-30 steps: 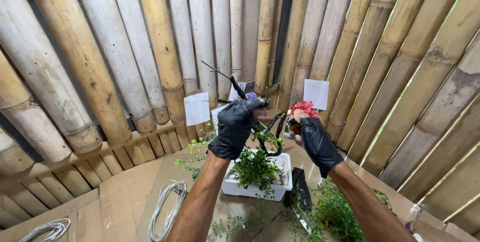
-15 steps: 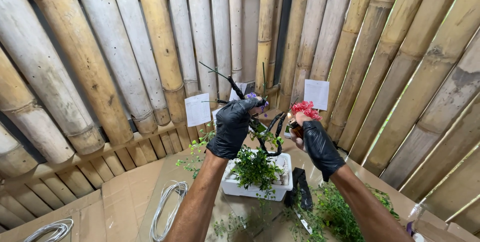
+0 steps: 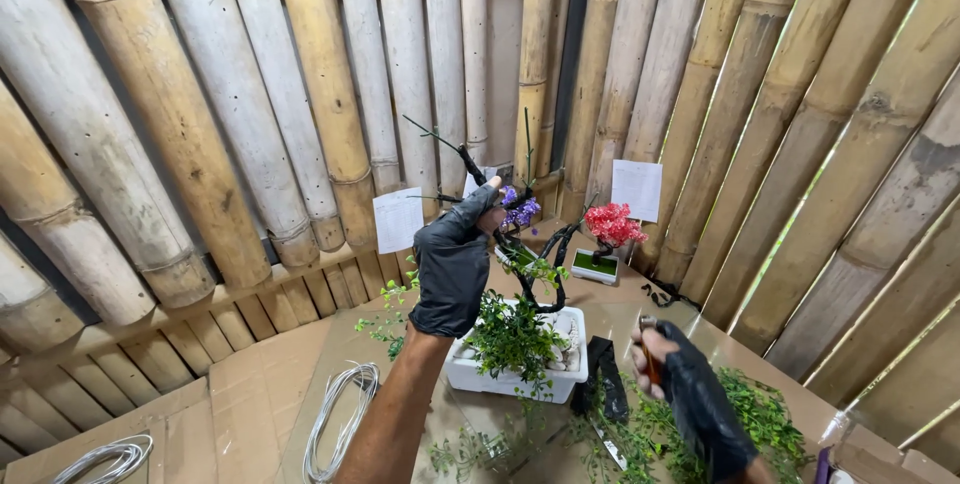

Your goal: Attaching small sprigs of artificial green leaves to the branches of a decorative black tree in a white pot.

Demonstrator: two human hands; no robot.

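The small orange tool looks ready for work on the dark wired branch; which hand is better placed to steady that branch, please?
Left, probably. The left hand already grips the dark wired branch above the white pot, while the right hand sits lower, apart from the tree, occupied with the small orange tool.

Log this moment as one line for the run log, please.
left hand gripping dark branch of small tree | right hand low, holding small tool | white pot on table | wire coil left

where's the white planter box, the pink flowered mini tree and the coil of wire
white planter box point(image 3: 470, 376): head view, front left wall
pink flowered mini tree point(image 3: 612, 224): head view, pink crown
coil of wire point(image 3: 338, 414): head view, left side of loop
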